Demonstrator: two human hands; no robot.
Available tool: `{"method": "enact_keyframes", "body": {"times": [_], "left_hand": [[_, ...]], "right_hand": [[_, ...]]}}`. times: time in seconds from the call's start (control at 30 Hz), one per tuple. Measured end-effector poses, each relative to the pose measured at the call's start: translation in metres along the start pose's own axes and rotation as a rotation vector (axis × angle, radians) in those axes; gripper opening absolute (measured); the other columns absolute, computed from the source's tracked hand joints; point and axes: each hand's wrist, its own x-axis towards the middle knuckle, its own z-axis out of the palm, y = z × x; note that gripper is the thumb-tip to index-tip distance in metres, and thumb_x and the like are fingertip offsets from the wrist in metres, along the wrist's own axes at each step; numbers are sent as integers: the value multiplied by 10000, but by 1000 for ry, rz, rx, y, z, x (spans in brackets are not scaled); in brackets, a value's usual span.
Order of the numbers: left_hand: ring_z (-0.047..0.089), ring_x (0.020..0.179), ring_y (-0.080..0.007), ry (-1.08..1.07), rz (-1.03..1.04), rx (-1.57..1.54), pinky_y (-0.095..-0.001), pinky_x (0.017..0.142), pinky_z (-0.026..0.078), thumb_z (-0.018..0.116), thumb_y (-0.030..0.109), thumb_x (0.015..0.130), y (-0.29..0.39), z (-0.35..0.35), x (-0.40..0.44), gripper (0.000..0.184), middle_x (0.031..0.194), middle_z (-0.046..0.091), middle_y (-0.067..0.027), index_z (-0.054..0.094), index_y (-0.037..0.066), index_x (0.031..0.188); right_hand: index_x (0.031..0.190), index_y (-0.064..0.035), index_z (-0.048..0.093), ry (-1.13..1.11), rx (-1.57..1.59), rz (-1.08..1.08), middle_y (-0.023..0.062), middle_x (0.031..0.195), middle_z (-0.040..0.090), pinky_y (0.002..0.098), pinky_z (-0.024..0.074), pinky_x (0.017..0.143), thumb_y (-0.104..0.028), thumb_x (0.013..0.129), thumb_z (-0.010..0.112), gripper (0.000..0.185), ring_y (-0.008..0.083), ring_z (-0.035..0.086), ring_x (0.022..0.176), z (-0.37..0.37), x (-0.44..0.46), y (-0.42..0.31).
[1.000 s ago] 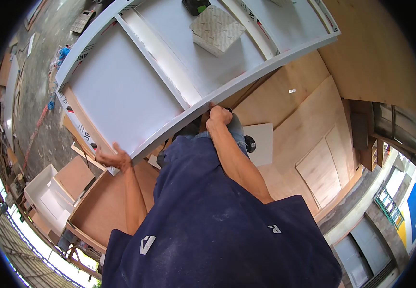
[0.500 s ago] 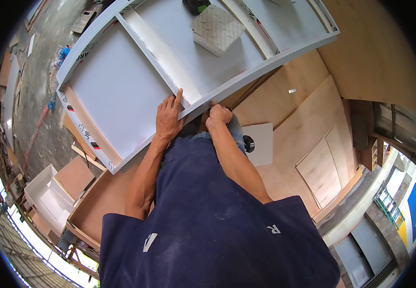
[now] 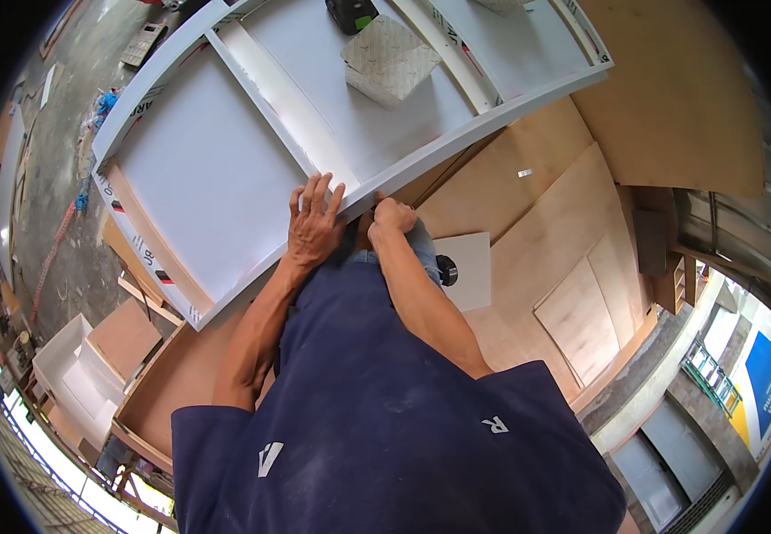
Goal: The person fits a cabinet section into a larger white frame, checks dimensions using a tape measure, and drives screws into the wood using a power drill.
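Observation:
A white framed panel (image 3: 198, 169) with raised edges and cross-dividers lies in front of me, tilted across the view. My left hand (image 3: 314, 230) rests on its near rim, where a divider meets the edge, with its fingers spread and slightly bent. Just right of it, my right hand (image 3: 391, 219) is closed against the outer side of the same rim; whatever its fingers hold is hidden. On the panel sits a square block (image 3: 390, 62) with a patterned surface. Behind the block is a black object (image 3: 350, 13) with a green patch.
Plywood sheets (image 3: 528, 222) lie to the right, beside a small white board (image 3: 470, 271) and a round black object (image 3: 447, 270). At the left are an open white box (image 3: 69, 374) and a curved wooden piece (image 3: 185, 365). A calculator (image 3: 143, 44) lies on the floor.
My left index finger, stretched forward along the divider before, is drawn back and the fingers are more spread. My right hand stays at the rim. The whole view has shifted slightly.

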Motion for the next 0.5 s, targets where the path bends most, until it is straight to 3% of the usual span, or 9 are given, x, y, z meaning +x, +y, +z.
{"method": "enact_keyframes", "body": {"times": [0.1,0.2,0.5], "left_hand": [[451,1264,-286,-86,111,-84,-457,1076,299,710,203,772,3,15,18,605,1269,522,-125,498,28,1311],[459,1255,-277,-191,92,-114,-436,1076,298,692,182,780,2,20,29,532,1243,529,-117,511,36,1259],[412,1295,-299,-180,40,-161,-447,1082,293,633,125,799,4,20,33,421,1236,503,-141,521,37,1195]], "right_hand": [[895,131,667,-43,6,2,159,892,687,319,535,699,134,717,584,197,222,670,804,0,3,1],[881,123,669,-37,49,4,147,884,687,319,532,698,130,717,588,183,218,665,797,-2,0,2],[861,98,684,-40,21,-11,153,862,696,324,519,671,95,736,577,164,214,661,781,-1,3,7]]}}
